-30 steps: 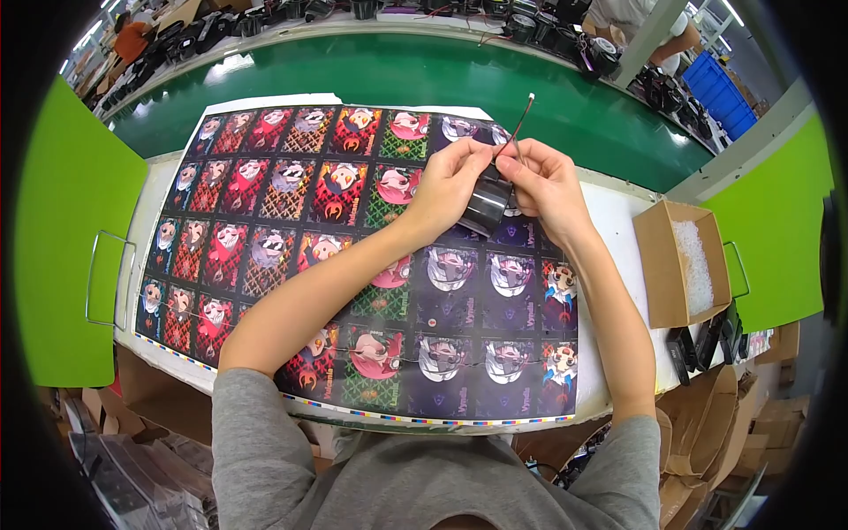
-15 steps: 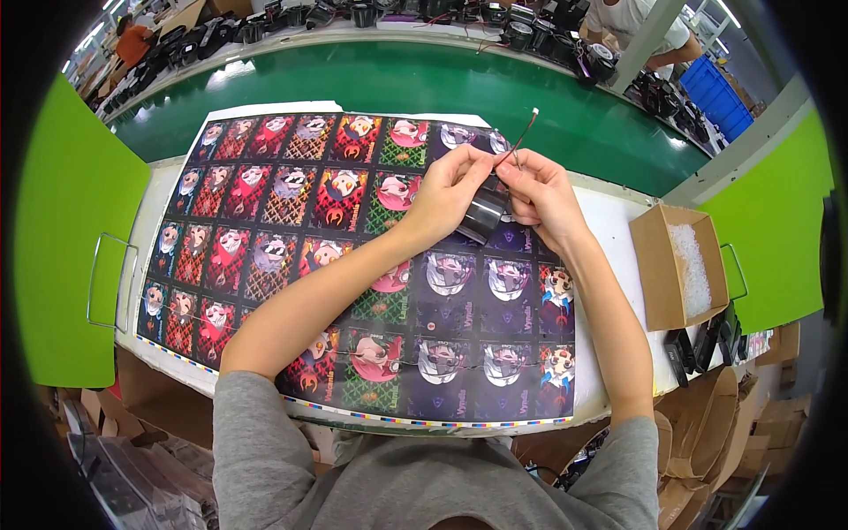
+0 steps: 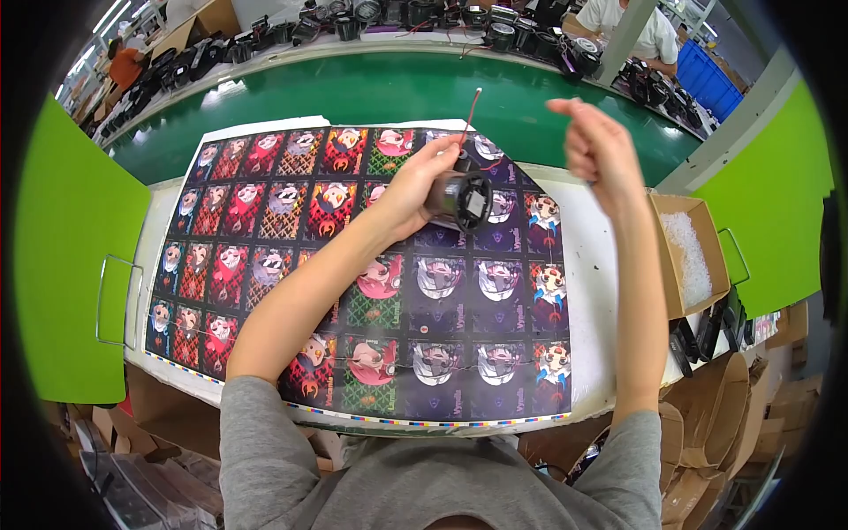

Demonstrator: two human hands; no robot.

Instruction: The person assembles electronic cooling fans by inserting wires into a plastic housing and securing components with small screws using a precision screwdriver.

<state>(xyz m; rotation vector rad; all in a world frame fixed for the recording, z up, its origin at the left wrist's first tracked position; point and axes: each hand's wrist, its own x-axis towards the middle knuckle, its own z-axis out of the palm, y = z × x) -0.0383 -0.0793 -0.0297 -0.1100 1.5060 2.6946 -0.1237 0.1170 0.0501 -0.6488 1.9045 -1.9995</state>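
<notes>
My left hand [image 3: 417,190] grips a black cylindrical housing [image 3: 444,196] above the printed sheet. Its open-looking round end, with a pale square part inside, faces right and toward me. From the top of the housing rises a thin red wire [image 3: 471,118], tipped with a small white plug; another short red wire bends off to the right. Away from the housing, over the green belt's near side, is my right hand [image 3: 603,152]. Its fingers are curled in, the forefinger less so, and no object shows in them. Slight blur softens that hand.
A sheet of cartoon cards [image 3: 371,291] covers the white table. At the right stands a cardboard box [image 3: 693,256] of clear pellets, with black parts [image 3: 707,331] beside it. Green panels flank both sides. Beyond the green belt [image 3: 353,93], black units line a shelf; two people are there.
My right hand has let go of the wire and moved right, off the housing. My left hand has shifted left and turned the housing so its round end shows.
</notes>
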